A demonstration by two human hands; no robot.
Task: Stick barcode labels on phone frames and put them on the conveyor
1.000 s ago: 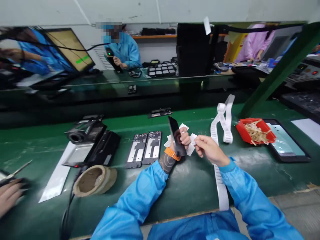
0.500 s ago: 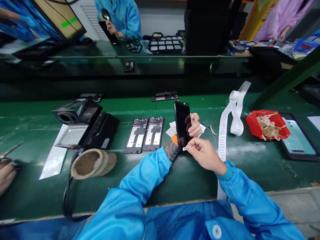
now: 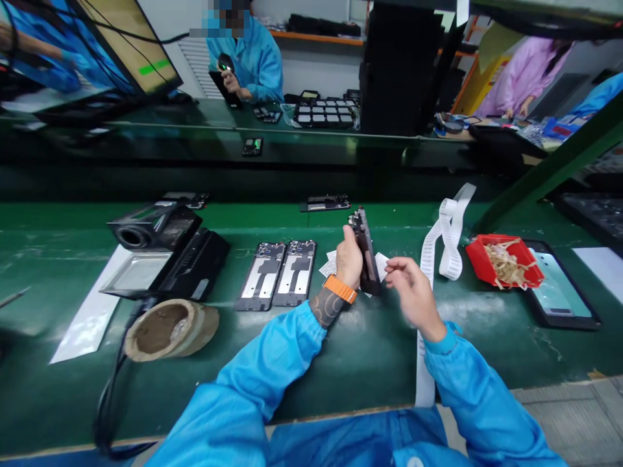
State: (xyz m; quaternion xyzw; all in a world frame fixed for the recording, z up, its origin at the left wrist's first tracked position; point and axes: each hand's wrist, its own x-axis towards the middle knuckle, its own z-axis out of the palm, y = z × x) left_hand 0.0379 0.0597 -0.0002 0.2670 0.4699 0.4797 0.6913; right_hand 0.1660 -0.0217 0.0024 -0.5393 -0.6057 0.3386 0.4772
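Note:
My left hand [image 3: 348,261], with an orange-banded watch at its wrist, is closed around a partly assembled phone [image 3: 368,259]. The phone stands tilted, nearly edge-on, with bare circuitry at its top end. My right hand [image 3: 411,292] is just right of the phone's lower part, apart from it, fingers curled and thumb close to them; whatever the fingertips may hold cannot be made out. White printed sticker sheets [image 3: 329,264] lie partly hidden behind the phone. Two opened phone bodies [image 3: 261,275] [image 3: 294,272] rest side by side to the left.
A strip of printed labels [image 3: 427,259] curls along the right. Beyond it are a red bin [image 3: 479,263] of scraps and a lit tablet-like device [image 3: 562,285]. At left stand a black device [image 3: 189,259] and a cardboard ring [image 3: 207,327]. Across the bench a co-worker [image 3: 265,65] holds a scanner.
My left hand has turned the phone from screen-facing to edge-on. My right hand has moved right, away from the phone's lower edge, where it pinched a small white label. The view has tilted up.

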